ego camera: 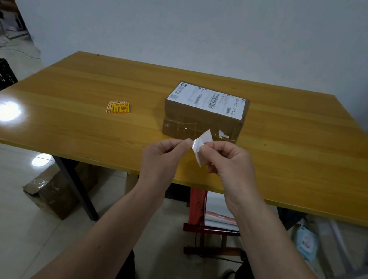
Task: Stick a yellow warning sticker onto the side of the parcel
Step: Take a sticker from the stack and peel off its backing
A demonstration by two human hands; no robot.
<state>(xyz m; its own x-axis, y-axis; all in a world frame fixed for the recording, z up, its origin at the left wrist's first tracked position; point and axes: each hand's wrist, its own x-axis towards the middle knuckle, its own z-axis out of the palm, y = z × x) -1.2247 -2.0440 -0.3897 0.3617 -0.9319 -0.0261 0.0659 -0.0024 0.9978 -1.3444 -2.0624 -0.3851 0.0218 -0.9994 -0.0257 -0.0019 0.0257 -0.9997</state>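
Up top, parcel (204, 113) label (209, 99) reads "502-602-12-812"; both hands' fingers (186, 142) pinch a white sticker sheet (200, 147).

Wooden table (62, 104), yellow-brown top on dark legs, is carrying two things. Cardboard parcel (204, 116) is lying flat just beyond the pinching fingers, white shipping label (209, 99) facing up, clear tape crossing its near side. Small stack of yellow warning stickers (119, 107) is resting well to the left of the grip, apart from the parcel. Glare is showing at the near left corner.
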